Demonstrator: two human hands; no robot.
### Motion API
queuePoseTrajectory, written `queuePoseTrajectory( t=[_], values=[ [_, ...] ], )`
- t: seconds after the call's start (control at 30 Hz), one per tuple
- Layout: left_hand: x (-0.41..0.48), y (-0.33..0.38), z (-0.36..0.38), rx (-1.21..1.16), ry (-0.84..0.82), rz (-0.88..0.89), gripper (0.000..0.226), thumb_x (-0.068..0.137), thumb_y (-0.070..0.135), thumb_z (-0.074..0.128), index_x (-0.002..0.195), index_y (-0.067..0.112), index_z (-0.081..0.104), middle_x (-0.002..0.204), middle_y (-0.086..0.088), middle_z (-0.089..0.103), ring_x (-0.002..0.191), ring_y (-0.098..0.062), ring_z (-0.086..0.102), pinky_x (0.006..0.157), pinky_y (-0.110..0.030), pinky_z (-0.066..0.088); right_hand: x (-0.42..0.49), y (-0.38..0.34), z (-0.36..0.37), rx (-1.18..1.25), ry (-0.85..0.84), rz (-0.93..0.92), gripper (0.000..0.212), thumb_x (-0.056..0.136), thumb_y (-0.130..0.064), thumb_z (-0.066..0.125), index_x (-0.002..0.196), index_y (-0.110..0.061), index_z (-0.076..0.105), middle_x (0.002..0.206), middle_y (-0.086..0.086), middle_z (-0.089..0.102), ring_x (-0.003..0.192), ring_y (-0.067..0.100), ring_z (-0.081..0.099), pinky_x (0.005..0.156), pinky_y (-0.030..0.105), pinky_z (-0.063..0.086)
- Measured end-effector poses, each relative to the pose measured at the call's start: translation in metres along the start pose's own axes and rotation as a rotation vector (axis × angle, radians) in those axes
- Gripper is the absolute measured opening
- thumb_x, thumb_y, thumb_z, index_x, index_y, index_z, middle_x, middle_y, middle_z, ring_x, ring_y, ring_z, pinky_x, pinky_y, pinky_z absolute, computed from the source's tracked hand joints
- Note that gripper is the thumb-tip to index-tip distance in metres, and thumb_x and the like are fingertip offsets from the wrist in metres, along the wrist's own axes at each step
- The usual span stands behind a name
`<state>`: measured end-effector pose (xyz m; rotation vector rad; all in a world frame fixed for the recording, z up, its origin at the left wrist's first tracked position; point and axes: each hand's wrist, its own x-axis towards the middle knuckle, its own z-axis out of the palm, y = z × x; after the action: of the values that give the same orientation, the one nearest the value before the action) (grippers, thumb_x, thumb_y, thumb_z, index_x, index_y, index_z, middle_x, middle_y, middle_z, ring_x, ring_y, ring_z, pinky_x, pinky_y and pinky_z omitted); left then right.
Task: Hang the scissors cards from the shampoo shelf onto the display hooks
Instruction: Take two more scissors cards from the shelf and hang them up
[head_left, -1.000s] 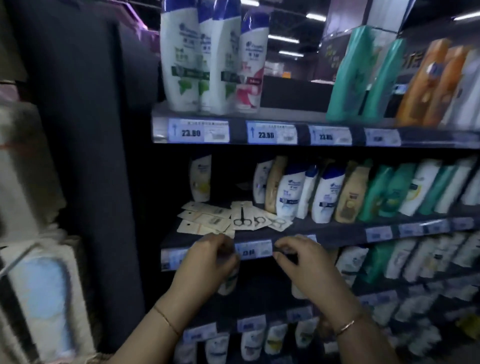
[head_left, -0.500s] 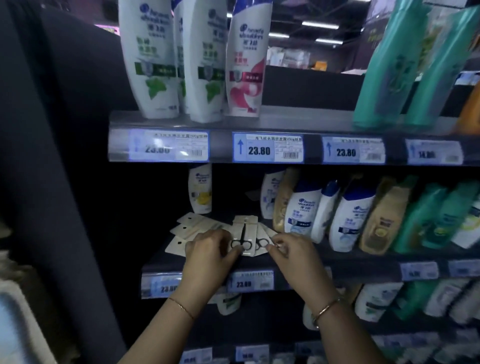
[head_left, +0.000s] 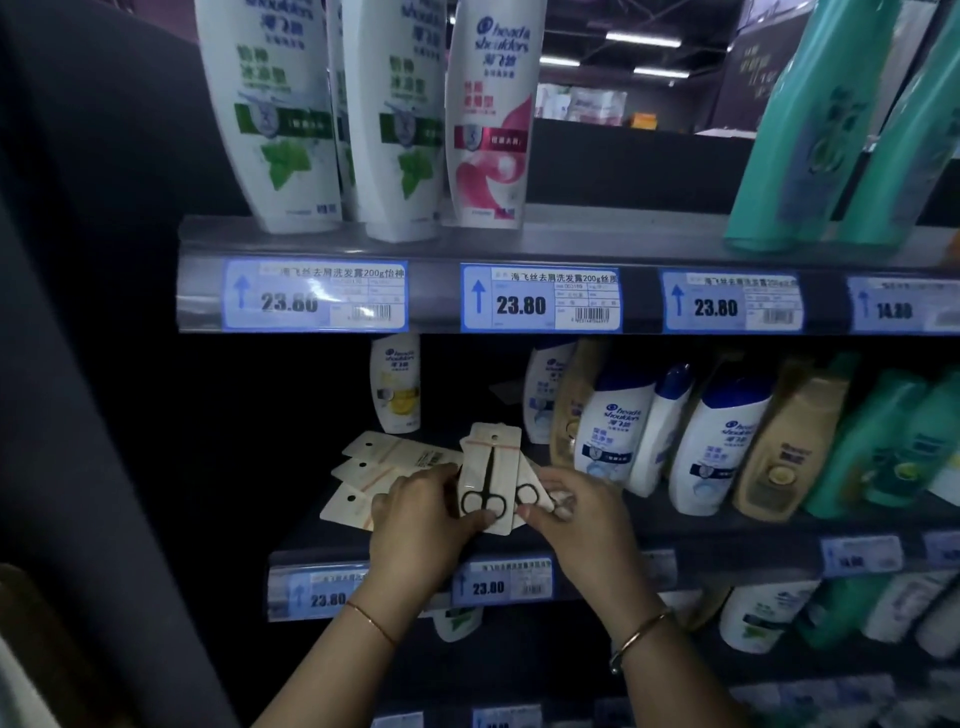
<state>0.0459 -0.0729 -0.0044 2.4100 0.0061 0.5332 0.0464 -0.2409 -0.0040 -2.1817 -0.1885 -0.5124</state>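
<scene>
Both hands work at the middle shelf of a shampoo display, near its left end. The left hand is closed around the lower left edge of a scissors card, thumb pressed on the card's face just below the black finger loops, and the card stands tilted up off the shelf with its punched hole at the top. The right hand pinches the lower end of a second scissors card that sits just behind and to the right of the first, only one loop of its scissors showing. More cards lie fanned flat on the shelf to the left of the hands, overlapping one another, blank sides and hang holes up. A thin bracelet sits on each wrist. White and blue shampoo bottles stand just right of the cards, with tan and green bottles farther along toward the right end. One small white bottle stands alone at the back behind the fanned cards. Price tags reading 23.80 run along the front lip of the upper shelf, where tall white bottles stand.
</scene>
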Motion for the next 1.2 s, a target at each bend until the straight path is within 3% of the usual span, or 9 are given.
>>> queuePoseTrajectory(
  t=[0.07, 0.17, 0.23, 0.33, 0.5, 0.6, 0.73, 1.03, 1.2],
  values=[
    [0.001, 0.001, -0.001, 0.006, -0.016, 0.011, 0.043, 0.072, 0.054, 0.070, 0.109, 0.034, 0.062, 0.105, 0.010, 0.071, 0.104, -0.020, 0.061, 0.078, -0.031, 0.030, -0.001, -0.003, 0.000, 0.018, -0.010, 0.030, 0.032, 0.070, -0.015, 0.082, 0.098, -0.026, 0.071, 0.080, -0.027, 0.064, 0.081, -0.006, 0.064, 0.077, 0.025, 0.057],
    [0.000, 0.003, -0.003, -0.006, -0.025, 0.029, 0.036, 0.073, 0.050, 0.070, 0.105, 0.035, 0.062, 0.100, 0.012, 0.072, 0.100, -0.018, 0.061, 0.078, -0.032, 0.029, -0.002, -0.005, 0.000, -0.008, -0.013, 0.069, 0.033, 0.072, -0.019, 0.079, 0.096, -0.031, 0.060, 0.074, -0.027, 0.060, 0.081, 0.012, 0.066, 0.088, 0.049, 0.050],
    [-0.001, 0.005, -0.004, -0.037, -0.025, 0.036, 0.032, 0.074, 0.046, 0.072, 0.103, 0.035, 0.063, 0.097, 0.013, 0.072, 0.097, -0.017, 0.061, 0.078, -0.032, 0.028, -0.002, -0.003, -0.002, 0.007, -0.052, 0.085, 0.026, 0.075, -0.019, 0.075, 0.093, -0.032, 0.061, 0.074, -0.022, 0.065, 0.082, 0.015, 0.066, 0.091, 0.053, 0.047],
    [-0.003, 0.008, -0.002, -0.082, -0.020, 0.053, 0.027, 0.075, 0.044, 0.072, 0.100, 0.037, 0.066, 0.086, 0.016, 0.072, 0.085, -0.011, 0.061, 0.080, -0.031, 0.032, -0.002, -0.002, -0.006, 0.067, -0.134, 0.114, 0.027, 0.081, -0.020, 0.069, 0.083, -0.047, 0.064, 0.082, -0.018, 0.074, 0.079, 0.003, 0.067, 0.091, 0.044, 0.050],
    [-0.006, 0.013, -0.003, -0.232, -0.076, 0.012, 0.012, 0.078, 0.036, 0.072, 0.089, 0.029, 0.071, 0.073, 0.004, 0.070, 0.076, -0.016, 0.063, 0.081, -0.040, 0.050, -0.005, -0.001, -0.014, 0.192, -0.126, 0.164, 0.010, 0.086, -0.020, 0.066, 0.093, -0.026, 0.069, 0.084, -0.008, 0.075, 0.077, 0.001, 0.069, 0.073, 0.026, 0.055],
    [-0.008, 0.016, -0.007, -0.423, -0.131, 0.017, 0.011, 0.079, 0.026, 0.074, 0.091, 0.026, 0.073, 0.070, 0.004, 0.069, 0.069, -0.008, 0.064, 0.064, -0.022, 0.051, -0.008, -0.004, -0.024, 0.318, -0.133, 0.171, 0.010, 0.087, -0.015, 0.066, 0.095, -0.019, 0.070, 0.084, -0.005, 0.076, 0.075, 0.003, 0.071, 0.064, 0.015, 0.054],
    [-0.015, 0.024, -0.011, -0.632, -0.167, 0.042, 0.017, 0.082, 0.015, 0.073, 0.097, 0.022, 0.072, 0.074, 0.020, 0.072, 0.068, 0.007, 0.063, 0.061, -0.004, 0.044, -0.015, -0.009, -0.041, 0.422, -0.143, 0.133, 0.013, 0.086, -0.011, 0.067, 0.098, -0.016, 0.070, 0.088, -0.002, 0.077, 0.078, 0.008, 0.072, 0.066, 0.014, 0.054],
    [-0.050, 0.026, -0.023, -0.853, -0.215, 0.037, 0.011, 0.084, 0.007, 0.069, 0.092, 0.015, 0.066, 0.082, -0.005, 0.076, 0.075, -0.017, 0.070, 0.064, -0.022, 0.055, -0.049, -0.010, -0.059, 0.514, -0.199, 0.110, 0.014, 0.086, -0.009, 0.067, 0.097, -0.017, 0.069, 0.093, -0.007, 0.078, 0.084, 0.007, 0.072, 0.068, 0.014, 0.053],
    [-0.083, 0.013, -0.042, -0.864, -0.135, 0.055, 0.021, 0.078, 0.028, 0.069, 0.094, 0.016, 0.063, 0.081, 0.000, 0.074, 0.075, -0.018, 0.069, 0.063, -0.024, 0.056, -0.075, -0.015, -0.056, 0.566, -0.261, 0.086, 0.022, 0.087, -0.007, 0.065, 0.101, -0.023, 0.067, 0.095, -0.002, 0.077, 0.080, 0.014, 0.072, 0.063, 0.025, 0.055]
  ],
)
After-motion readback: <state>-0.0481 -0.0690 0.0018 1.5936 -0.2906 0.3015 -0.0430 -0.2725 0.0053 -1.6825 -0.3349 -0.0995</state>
